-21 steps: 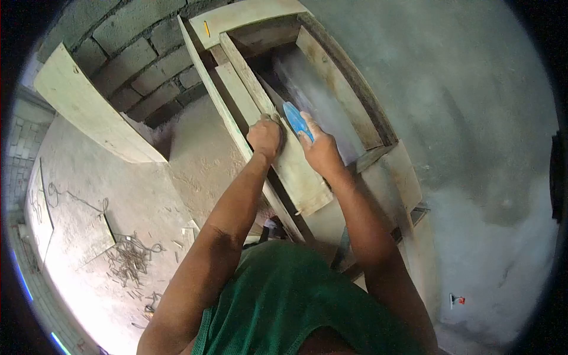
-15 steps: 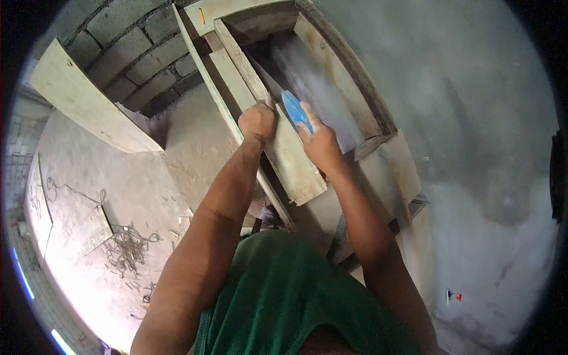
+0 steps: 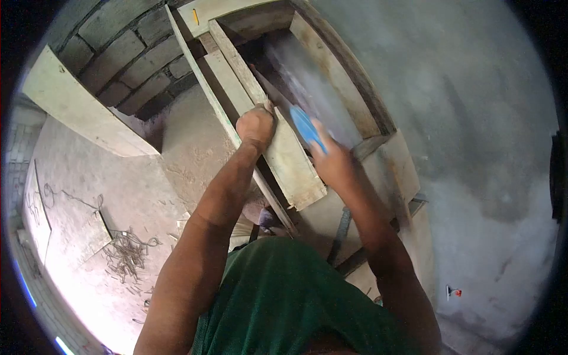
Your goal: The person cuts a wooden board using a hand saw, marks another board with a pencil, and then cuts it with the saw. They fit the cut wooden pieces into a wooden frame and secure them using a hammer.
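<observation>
My left hand (image 3: 255, 126) is clenched around the edge of a wooden board (image 3: 288, 158) that leans inside a wooden frame (image 3: 349, 77) set in the wall. My right hand (image 3: 334, 160) holds a blue plastic float (image 3: 307, 128) against the grey plastered surface (image 3: 307, 80) inside the frame. The right hand is blurred. My green shirt fills the bottom of the view.
The grey plastered wall (image 3: 473, 118) is to the right, with a small red thing (image 3: 452, 291) low on it. Bare concrete blocks (image 3: 127, 41) rise at upper left. A loose plank (image 3: 77, 112) and a pile of bent wire (image 3: 127, 254) lie on the concrete floor.
My right hand has drawn the blue float down and to the right across the plaster. The left hand keeps its grip on the board. The view has shifted slightly.
</observation>
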Demonstrator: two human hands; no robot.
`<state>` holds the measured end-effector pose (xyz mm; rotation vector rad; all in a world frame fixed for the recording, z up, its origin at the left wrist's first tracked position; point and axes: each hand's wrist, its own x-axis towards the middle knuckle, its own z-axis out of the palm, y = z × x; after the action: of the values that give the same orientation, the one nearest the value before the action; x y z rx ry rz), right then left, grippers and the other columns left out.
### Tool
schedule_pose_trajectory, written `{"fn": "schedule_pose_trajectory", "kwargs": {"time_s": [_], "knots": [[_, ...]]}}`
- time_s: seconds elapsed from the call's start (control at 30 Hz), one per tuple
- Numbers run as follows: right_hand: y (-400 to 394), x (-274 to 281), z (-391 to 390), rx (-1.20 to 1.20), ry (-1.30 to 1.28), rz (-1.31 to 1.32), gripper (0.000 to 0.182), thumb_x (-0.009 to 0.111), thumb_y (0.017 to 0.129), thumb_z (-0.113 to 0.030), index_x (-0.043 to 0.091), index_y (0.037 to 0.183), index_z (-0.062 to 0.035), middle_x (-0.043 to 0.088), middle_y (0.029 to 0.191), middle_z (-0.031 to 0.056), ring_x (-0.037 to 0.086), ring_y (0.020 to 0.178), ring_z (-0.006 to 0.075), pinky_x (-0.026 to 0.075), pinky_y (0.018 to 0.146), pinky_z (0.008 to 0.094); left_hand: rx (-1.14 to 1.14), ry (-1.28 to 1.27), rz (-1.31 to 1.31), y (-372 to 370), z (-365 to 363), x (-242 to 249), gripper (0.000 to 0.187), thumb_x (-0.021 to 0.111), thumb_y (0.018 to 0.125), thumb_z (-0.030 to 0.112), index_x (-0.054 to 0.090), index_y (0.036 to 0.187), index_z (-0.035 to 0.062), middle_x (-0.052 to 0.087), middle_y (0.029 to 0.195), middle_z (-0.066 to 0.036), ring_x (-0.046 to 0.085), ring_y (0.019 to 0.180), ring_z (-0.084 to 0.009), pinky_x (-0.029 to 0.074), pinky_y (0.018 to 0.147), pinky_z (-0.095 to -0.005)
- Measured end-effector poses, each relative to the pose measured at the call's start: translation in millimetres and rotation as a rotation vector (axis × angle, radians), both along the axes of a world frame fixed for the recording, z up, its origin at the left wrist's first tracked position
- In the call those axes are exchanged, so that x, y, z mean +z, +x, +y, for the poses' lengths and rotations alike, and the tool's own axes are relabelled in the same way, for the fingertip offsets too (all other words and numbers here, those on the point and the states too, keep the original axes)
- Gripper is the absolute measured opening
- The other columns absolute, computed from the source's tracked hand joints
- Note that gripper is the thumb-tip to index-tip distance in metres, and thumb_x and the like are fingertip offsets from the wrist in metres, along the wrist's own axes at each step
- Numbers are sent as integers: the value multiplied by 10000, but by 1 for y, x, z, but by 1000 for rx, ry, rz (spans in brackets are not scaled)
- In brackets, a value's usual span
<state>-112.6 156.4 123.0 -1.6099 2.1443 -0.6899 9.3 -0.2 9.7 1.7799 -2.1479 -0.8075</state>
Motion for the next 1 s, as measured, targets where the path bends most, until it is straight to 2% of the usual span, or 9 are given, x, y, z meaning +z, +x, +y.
{"fn": "schedule_pose_trajectory", "kwargs": {"time_s": [0.17,0.33,0.47,0.53,0.6,0.7,0.83,0.9,1.0], "knots": [[-8,-30,-38,26,-127,-71,483,591,921,-167,468,1386,-113,623,1060,295,608,924,487,514,792,492,-82,-61,-64,3,-2,-17,483,349,1007,412,684,1018,65,701,964,-216,665,949,-392,496,846,-478],[-25,74,88,60,95,13,466,563,933,-97,466,1389,-94,601,1232,252,609,1111,406,488,936,446,-25,-53,-2,0,0,-6,471,361,1007,397,685,1000,56,703,944,-215,671,928,-391,505,827,-477],[-27,90,112,96,91,78,468,558,937,-90,458,1394,-101,601,1233,254,597,1131,427,475,960,445,-21,3,-20,1,1,3,479,348,1010,399,687,1011,59,701,961,-216,668,941,-390,501,838,-476],[-7,57,56,44,58,-90,469,573,932,-111,460,1388,-108,603,1170,300,608,1056,466,498,890,482,-35,-2,-32,0,0,5,487,341,1012,403,687,1021,60,700,969,-216,667,950,-389,498,845,-478],[-2,-10,-10,12,-4,1,472,587,928,-145,466,1383,-114,608,1088,333,608,974,488,503,801,524,2,9,8,0,1,4,510,330,1012,418,693,1020,60,700,971,-215,662,963,-391,494,855,-480],[4,-24,-58,30,-3,-25,485,598,925,-180,472,1388,-107,625,1017,308,588,929,512,502,763,503,5,-13,15,1,1,-3,527,321,1014,422,698,1004,54,700,969,-215,660,962,-396,494,855,-480],[-1,9,-5,-15,16,-103,466,583,927,-152,485,1380,-106,599,1147,316,589,1083,458,497,880,440,14,-10,23,1,-1,-2,528,324,1014,423,703,992,56,699,976,-217,659,963,-398,493,856,-479],[-13,50,55,23,37,-110,476,558,946,-144,446,1408,-105,574,1275,257,576,1159,417,458,979,434,-2,-18,29,1,2,-1,522,335,1011,427,701,993,56,699,977,-217,659,965,-396,491,859,-478],[-31,93,98,35,233,-62,477,549,952,-123,436,1415,-102,524,1352,240,524,1250,385,408,1049,419,0,7,6,-1,-2,-4,511,340,1011,423,694,1006,55,700,971,-218,660,965,-394,489,862,-478]]}}
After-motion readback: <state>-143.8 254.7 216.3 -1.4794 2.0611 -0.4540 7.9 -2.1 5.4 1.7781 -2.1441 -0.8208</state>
